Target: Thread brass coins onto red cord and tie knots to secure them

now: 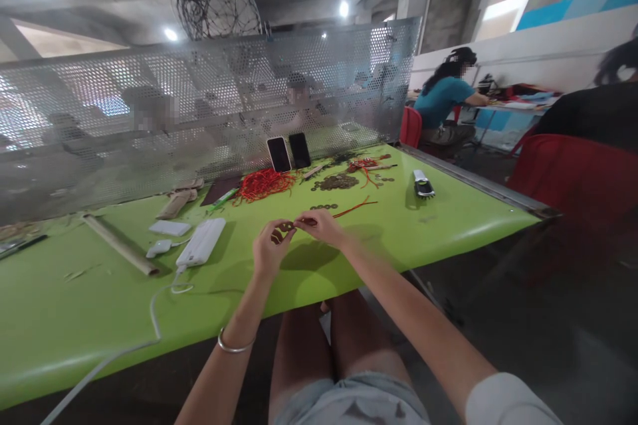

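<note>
Just above the green table, my left hand (270,246) is closed on some bronze coins (285,227). My right hand (321,226) meets it at the coins, its fingers pinched on a dark piece too small to make out. Several coins lie in a row (325,206) just beyond my right hand. A red cord (356,208) extends to the right from beside that hand. Farther back are a pile of coins (339,181) and a heap of red cords (264,184).
Two phones (279,155) lean against a perforated metal screen (214,106). A white power strip (202,242), its cable and a tube (119,244) lie left. A silver-black device (423,184) stands right. A person in blue (441,106) sits beyond the table (448,226).
</note>
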The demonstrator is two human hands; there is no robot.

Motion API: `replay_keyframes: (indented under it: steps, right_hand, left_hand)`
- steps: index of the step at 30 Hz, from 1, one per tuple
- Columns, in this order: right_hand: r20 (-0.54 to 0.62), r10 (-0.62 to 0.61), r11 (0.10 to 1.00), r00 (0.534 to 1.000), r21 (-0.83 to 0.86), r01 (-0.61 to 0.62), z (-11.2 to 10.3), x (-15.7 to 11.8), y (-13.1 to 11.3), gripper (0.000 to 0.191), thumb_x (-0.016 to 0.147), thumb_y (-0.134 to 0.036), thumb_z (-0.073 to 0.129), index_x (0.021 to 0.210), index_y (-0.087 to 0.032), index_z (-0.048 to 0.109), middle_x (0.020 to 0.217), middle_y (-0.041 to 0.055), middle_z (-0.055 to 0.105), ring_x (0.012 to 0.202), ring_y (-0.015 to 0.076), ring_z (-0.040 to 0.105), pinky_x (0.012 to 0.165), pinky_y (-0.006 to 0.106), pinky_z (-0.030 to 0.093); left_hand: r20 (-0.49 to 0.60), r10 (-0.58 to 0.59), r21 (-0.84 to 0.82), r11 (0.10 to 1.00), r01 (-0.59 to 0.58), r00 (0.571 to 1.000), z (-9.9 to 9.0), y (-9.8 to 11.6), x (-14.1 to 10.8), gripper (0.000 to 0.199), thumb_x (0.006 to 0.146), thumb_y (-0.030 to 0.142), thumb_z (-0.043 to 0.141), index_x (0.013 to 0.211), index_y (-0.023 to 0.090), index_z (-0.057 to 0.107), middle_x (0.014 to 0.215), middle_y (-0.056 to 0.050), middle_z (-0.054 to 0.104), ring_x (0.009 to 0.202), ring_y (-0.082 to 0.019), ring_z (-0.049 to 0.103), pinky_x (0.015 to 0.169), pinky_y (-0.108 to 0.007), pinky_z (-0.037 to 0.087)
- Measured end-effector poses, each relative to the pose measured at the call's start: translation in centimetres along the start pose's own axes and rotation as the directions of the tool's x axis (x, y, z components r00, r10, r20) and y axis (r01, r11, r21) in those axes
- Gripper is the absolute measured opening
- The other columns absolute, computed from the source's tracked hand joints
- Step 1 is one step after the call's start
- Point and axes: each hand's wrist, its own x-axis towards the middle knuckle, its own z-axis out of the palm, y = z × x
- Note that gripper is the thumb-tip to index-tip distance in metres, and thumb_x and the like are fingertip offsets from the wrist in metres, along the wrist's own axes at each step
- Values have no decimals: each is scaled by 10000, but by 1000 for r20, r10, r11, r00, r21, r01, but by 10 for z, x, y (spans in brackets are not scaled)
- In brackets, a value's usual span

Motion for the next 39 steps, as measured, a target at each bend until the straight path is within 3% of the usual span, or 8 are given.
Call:
replay_keyframes:
  steps: [9,14,19,24,30,36,39]
  right_hand:
    - [-3,-6,999,1000,49,6,0,-2,-6,387,845,-458,500,868,-118,683,742,69,670,602,122,560,556,211,405]
    - [-58,35,997,998,75,-31,-3,-4,-5,416,846,-480,486,863,-106,668,677,47,624,546,100,481,503,202,331]
    - [-64,71,993,995,104,-65,-5,-3,-2,441,851,-497,462,868,-102,656,650,29,583,520,84,414,478,203,277]
    - [4,70,991,998,116,-70,-7,-2,-2,441,834,-502,484,829,-102,668,672,36,597,549,88,435,506,202,300]
    - [57,86,991,995,93,-91,-8,-2,-3,434,828,-497,492,776,-104,669,607,15,552,521,86,404,490,209,262]
    - [43,106,989,993,96,-110,-4,-4,-6,395,805,-482,533,933,-117,614,572,-26,482,496,87,375,464,204,249]
    - [30,98,989,995,110,-101,-4,-4,-5,341,797,-457,556,861,-127,617,608,-12,515,517,87,398,483,205,277]
  left_hand:
    - [-76,75,87,994,-68,994,-1,-1,0,218,727,357,657,875,201,622,689,23,575,497,-80,482,498,-202,422]
    - [-106,106,79,992,-98,989,-1,-2,-1,296,734,339,653,991,206,593,714,31,569,483,-67,477,501,-193,426]
    - [-67,134,37,991,-131,989,-1,-1,-1,293,771,289,619,1058,231,602,735,26,591,474,-62,467,519,-192,439]
    - [-18,130,-13,991,-130,991,-2,-1,-1,196,798,266,581,976,233,657,851,-12,636,513,-71,493,523,-202,439]
    - [34,43,-124,992,-38,999,-1,-4,1,112,779,272,599,815,189,666,772,-27,633,559,-95,545,520,-209,464]
    - [91,-105,-268,955,126,990,3,-13,1,164,770,323,605,799,165,641,594,-12,602,475,-106,550,418,-198,443]
    - [126,-151,-322,929,184,980,3,-16,2,201,761,351,609,785,155,648,546,-5,582,442,-102,539,397,-193,432]
